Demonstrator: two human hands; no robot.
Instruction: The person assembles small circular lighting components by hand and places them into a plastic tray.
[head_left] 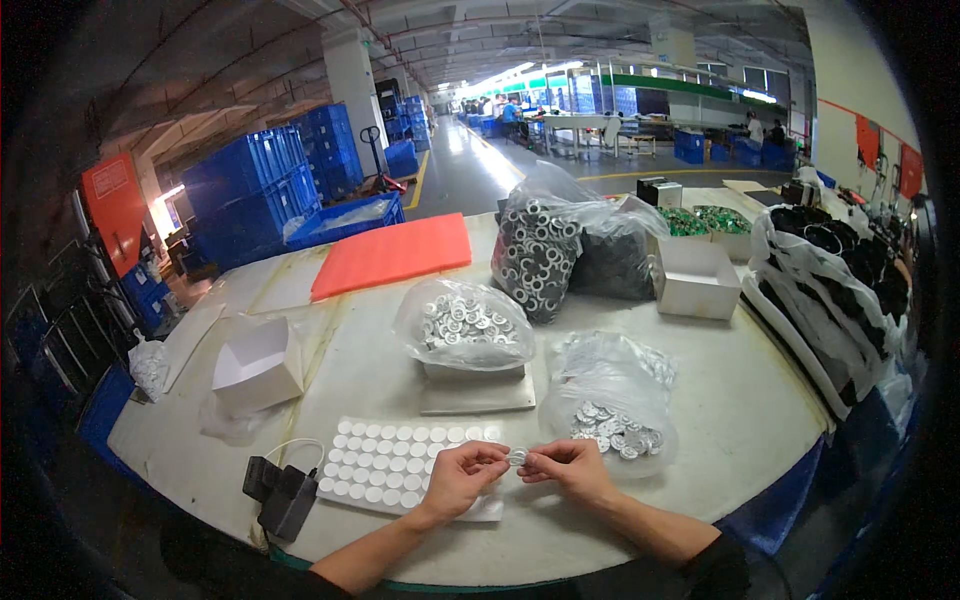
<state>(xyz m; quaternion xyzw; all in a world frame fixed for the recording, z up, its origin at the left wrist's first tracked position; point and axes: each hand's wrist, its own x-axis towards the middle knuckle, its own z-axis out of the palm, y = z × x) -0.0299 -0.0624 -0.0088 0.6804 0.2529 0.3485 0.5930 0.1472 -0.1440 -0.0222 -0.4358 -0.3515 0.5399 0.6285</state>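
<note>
My left hand (pixel 462 478) and my right hand (pixel 568 468) meet near the table's front edge, and the fingertips of both pinch one small silvery ring (pixel 517 457) between them. Under my left hand lies a white sheet (pixel 385 463) covered with rows of round white pads. Just behind my right hand stands an open clear bag of silvery metal discs (pixel 612 427). A second clear bag of similar discs (pixel 462 322) rests on a flat white slab (pixel 478 392) further back.
A black device with a white cable (pixel 281 492) lies at the front left. An open white box (pixel 256 362), an orange foam sheet (pixel 392 252), bags of dark rings (pixel 538 255), another white box (pixel 696 280) and black-filled bags (pixel 830 275) ring the round table (pixel 740 390). Blue crates stand beyond.
</note>
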